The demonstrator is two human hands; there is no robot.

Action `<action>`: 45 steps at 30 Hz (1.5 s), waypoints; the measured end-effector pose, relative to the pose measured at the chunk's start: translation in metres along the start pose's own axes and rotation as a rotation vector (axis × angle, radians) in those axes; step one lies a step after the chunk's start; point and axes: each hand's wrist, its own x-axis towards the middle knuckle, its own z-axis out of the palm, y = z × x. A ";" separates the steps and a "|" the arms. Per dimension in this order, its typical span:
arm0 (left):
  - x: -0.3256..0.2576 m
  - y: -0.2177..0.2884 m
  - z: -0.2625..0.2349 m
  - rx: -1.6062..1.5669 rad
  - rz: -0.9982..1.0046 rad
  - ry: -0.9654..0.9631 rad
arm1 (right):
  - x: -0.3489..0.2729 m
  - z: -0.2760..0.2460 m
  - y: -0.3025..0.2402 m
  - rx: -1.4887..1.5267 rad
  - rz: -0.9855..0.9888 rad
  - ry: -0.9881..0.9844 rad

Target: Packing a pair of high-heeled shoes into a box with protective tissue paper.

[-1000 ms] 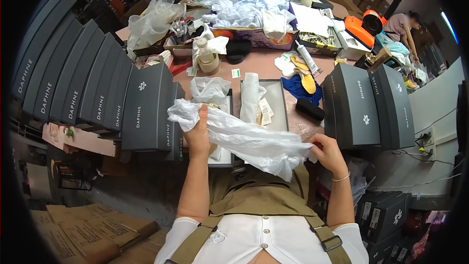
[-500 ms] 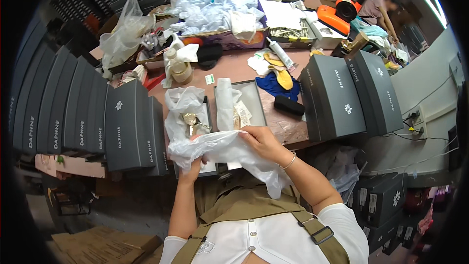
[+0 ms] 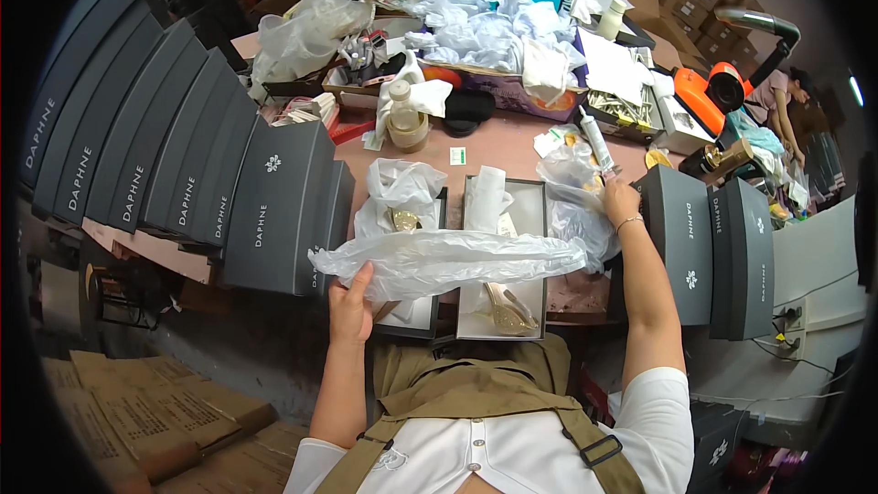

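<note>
My left hand (image 3: 352,302) is closed on one end of a crinkled white plastic sheet (image 3: 448,261), which stretches rightward over two open shoe boxes. At the right, my right hand (image 3: 623,203) is closed at the edge of a translucent plastic bag (image 3: 576,220) spread over the table; its fingertips are partly hidden. A glittery gold shoe (image 3: 510,316) and a white paper roll (image 3: 487,197) lie in the right-hand open box (image 3: 546,311). In the left-hand open box (image 3: 437,316), another gold shoe (image 3: 404,220) shows partly, with white wrapping (image 3: 402,185) around it.
Closed dark grey shoe boxes (image 3: 283,210) line the left, and more grey boxes (image 3: 675,247) stand right of my right arm. Beyond are a white tube (image 3: 594,142), a bottle in a jar (image 3: 405,123), a carton of crumpled paper (image 3: 503,96) and an orange device (image 3: 704,96). Another person (image 3: 777,110) works far right.
My right hand has swung right and away from my left, and translucent plastic now covers the blue cloth there. The left hand still holds the white sheet. The view has shifted, exposing the gold shoe.
</note>
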 end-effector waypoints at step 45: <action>-0.008 0.012 -0.024 0.978 0.377 -0.159 | -0.222 -0.109 -0.053 1.311 0.362 -0.086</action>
